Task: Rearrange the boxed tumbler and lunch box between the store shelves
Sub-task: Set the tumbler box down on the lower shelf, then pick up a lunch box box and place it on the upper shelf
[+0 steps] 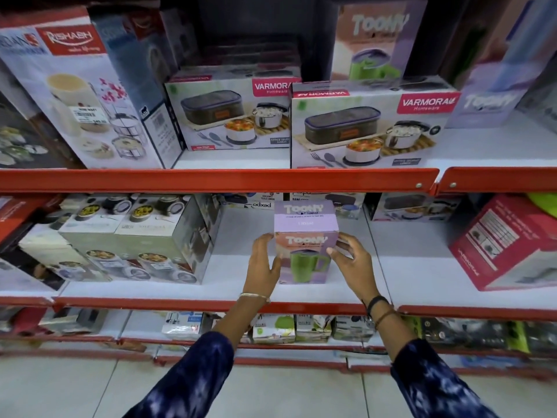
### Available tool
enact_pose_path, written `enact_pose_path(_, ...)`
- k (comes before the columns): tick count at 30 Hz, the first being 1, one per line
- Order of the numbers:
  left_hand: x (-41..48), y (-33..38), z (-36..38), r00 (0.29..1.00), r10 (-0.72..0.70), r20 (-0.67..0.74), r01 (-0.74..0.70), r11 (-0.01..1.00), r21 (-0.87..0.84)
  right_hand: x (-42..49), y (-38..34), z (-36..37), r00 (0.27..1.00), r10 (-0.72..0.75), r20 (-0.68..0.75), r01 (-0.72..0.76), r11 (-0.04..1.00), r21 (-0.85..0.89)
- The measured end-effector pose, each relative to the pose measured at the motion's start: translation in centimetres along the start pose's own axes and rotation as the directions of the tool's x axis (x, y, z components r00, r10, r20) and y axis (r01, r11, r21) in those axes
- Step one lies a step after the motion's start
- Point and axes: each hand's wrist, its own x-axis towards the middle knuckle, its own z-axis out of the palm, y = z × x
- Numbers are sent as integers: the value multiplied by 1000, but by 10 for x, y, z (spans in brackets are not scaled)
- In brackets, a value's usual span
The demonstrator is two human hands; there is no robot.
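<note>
A lilac boxed tumbler (306, 224), printed with a green mug, stands upright on the white middle shelf (235, 267). My left hand (265, 263) presses its left side with the thumb on the front face. On the box's right edge rests my right hand (351, 260), fingers spread and thumb on the front. On the upper shelf, a boxed lunch box (370, 131) stands at the front edge. A second, identical lunch box (232, 116) sits to its left, further back.
Another tumbler box (376, 40) stands behind the lunch boxes on the upper shelf. A tall tiffin box (81, 95) leans at upper left. Stacked casserole boxes (135, 236) fill the middle shelf's left, a red box (506, 242) its right. Red shelf rails (211, 179) edge each level.
</note>
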Motion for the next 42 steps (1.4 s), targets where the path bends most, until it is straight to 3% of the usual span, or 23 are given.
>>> enact_pose_path(5, 1, 44, -16, 943, 286, -170, -287, 958, 16, -3, -43, -15, 973, -163, -164, 169, 985, 24)
enact_pose_path(9, 32, 99, -36, 819, 486, -306, -502, 864, 27, 13, -110, -37, 856, -420, -301, 427, 903, -46)
enact_pose_path(11, 56, 122, -46, 790, 488, -370, -519, 855, 20, 27, -140, -51, 782, -505, -364, 501, 858, -115)
enact_pose_path(15, 98, 150, -56, 881, 354, -315, -373, 928, -1, 60, -171, -79, 677, -534, -507, 455, 845, -282)
enact_pose_path(17, 110, 155, -56, 928, 274, -252, -294, 955, -44, 76, -176, -90, 703, -465, -538, 325, 883, -339)
enact_pose_path(20, 119, 155, -54, 966, 135, -218, -178, 966, -187, 92, -176, -100, 803, -262, -535, 100, 945, -313)
enact_pose_path(22, 119, 155, -54, 975, 94, -204, -144, 957, -251, 98, -176, -103, 849, -187, -494, 46, 958, -282)
enact_pose_path(26, 116, 161, -62, 971, 86, -224, -159, 929, -333, 97, -184, -104, 825, -220, -521, 150, 973, -174)
enact_pose_path(29, 113, 167, -78, 937, 158, -312, -259, 914, -314, 88, -194, -106, 798, -263, -543, 275, 959, -62)
enact_pose_path(35, 88, 175, -111, 883, 165, -440, -317, 901, -298, 63, -205, -108, 816, -359, -454, 418, 908, 34)
enact_pose_path(42, 60, 166, -123, 883, 120, -453, -262, 928, -264, 43, -192, -99, 856, -313, -412, 385, 917, 103)
